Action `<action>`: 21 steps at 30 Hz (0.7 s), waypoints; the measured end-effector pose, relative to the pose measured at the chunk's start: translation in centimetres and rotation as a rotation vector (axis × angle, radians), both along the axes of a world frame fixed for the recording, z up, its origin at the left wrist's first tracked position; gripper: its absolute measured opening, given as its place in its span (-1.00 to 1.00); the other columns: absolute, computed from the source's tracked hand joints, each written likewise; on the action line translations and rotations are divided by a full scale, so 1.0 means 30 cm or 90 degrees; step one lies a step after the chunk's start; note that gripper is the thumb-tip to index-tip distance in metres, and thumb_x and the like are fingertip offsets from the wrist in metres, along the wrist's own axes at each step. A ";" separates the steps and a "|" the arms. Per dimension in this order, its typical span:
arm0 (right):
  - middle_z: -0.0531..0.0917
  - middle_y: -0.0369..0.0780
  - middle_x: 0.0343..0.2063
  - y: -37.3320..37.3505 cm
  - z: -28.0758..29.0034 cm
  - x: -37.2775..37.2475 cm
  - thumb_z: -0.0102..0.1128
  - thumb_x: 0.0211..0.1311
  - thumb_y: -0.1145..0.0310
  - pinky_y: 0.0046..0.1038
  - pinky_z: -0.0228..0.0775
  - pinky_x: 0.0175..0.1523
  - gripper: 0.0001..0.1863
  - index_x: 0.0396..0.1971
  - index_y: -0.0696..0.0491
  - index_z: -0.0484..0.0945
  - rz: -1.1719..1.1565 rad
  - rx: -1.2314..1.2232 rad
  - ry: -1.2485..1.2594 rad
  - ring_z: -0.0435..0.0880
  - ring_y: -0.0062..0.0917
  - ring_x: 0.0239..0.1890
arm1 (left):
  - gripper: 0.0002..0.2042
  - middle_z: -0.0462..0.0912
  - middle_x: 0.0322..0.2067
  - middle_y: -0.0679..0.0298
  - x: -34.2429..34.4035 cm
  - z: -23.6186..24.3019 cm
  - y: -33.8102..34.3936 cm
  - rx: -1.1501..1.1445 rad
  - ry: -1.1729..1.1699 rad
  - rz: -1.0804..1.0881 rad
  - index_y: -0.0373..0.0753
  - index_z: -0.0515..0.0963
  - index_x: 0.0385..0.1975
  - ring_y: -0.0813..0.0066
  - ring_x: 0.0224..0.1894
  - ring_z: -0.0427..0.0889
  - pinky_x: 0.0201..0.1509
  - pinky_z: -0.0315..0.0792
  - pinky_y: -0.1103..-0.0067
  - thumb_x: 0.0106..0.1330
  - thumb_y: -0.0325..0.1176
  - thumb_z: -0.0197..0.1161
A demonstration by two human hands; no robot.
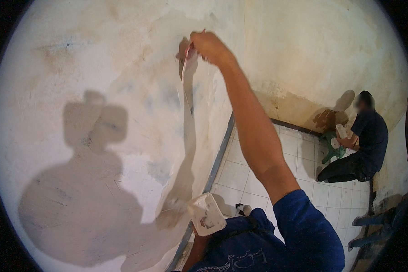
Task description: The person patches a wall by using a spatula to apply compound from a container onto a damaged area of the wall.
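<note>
My right hand (209, 47), arm stretched up and forward, is closed around a thin flat scraper (186, 61). The scraper is seen nearly edge-on, close against the patchy plastered wall (136, 59); whether its whole edge touches is hard to tell. Low in front of my body, my left hand (199, 232) supports a whitish rectangular plastic tub (196, 213) from below, with its fingers mostly hidden. Greyish-white paste smears the inside of the tub, which is tilted so that its opening shows.
A dark skirting strip (221, 156) runs along the wall's foot beside white floor tiles (245, 158). Far right, another person (371, 140) crouches by a green plastic stool (333, 149), holding a pale container (341, 131). Another person's legs (376, 226) show at the right edge.
</note>
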State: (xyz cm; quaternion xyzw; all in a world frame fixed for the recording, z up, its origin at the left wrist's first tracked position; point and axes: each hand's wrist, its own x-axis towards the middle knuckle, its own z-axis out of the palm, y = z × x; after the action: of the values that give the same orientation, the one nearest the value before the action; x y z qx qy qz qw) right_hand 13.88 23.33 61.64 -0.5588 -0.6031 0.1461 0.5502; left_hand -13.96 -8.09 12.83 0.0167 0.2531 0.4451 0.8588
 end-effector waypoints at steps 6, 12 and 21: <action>0.30 -0.33 -0.77 -0.206 0.134 0.075 -0.10 0.10 0.22 -0.46 -0.04 -0.62 -0.70 -0.64 0.12 0.43 -0.007 -0.029 0.104 0.14 -0.61 -0.72 | -0.25 0.35 0.19 0.09 -0.009 0.037 -0.008 0.001 0.001 0.008 -0.13 0.14 0.31 0.12 0.16 0.40 0.17 0.35 0.13 0.21 0.21 0.04; 0.42 -0.19 -0.75 -0.225 -0.299 0.078 -0.16 0.20 0.12 -0.38 0.20 -0.51 -0.52 -0.69 0.19 0.52 -0.103 -0.252 0.078 0.36 -0.49 -0.66 | -0.24 0.34 0.19 0.09 -0.006 0.060 0.000 -0.001 0.000 0.015 -0.13 0.14 0.32 0.11 0.16 0.40 0.18 0.34 0.12 0.21 0.22 0.05; 0.51 0.31 -0.12 -0.134 -0.608 -0.116 -0.18 0.16 0.04 -0.10 0.28 0.18 -0.38 -0.18 0.38 0.52 -0.063 -0.368 0.075 0.49 0.16 0.03 | -0.23 0.34 0.20 0.09 -0.008 0.044 0.003 -0.007 0.005 0.013 -0.13 0.13 0.32 0.11 0.17 0.39 0.18 0.34 0.11 0.21 0.23 0.05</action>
State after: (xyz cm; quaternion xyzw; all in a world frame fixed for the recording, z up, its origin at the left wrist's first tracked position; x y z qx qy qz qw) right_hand 10.39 19.32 43.38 -0.7117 -0.4756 0.3170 0.4084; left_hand -14.21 -7.99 14.16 0.0115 0.2591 0.4524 0.8532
